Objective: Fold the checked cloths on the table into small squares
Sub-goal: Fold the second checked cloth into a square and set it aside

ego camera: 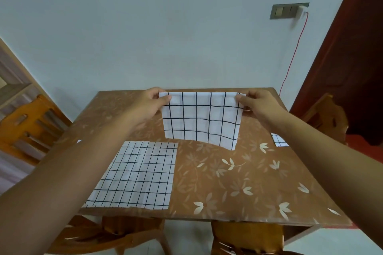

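Both the left hand (152, 100) and the right hand (253, 102) are pinching a hanging checked cloth (201, 119); another cloth (137, 174) is lying flat, seemingly unfolded.

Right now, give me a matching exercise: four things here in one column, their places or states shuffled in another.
1. white cloth with large black checks
2. white cloth with small black checks
3. thin red cable
4. grey switch plate

A. flat on the brown floral table
B. hangs down the wall
C. mounted high on the wall
D. pinched at top corners by left hand and right hand

Pairs: 1-D, 2-A, 3-B, 4-C.
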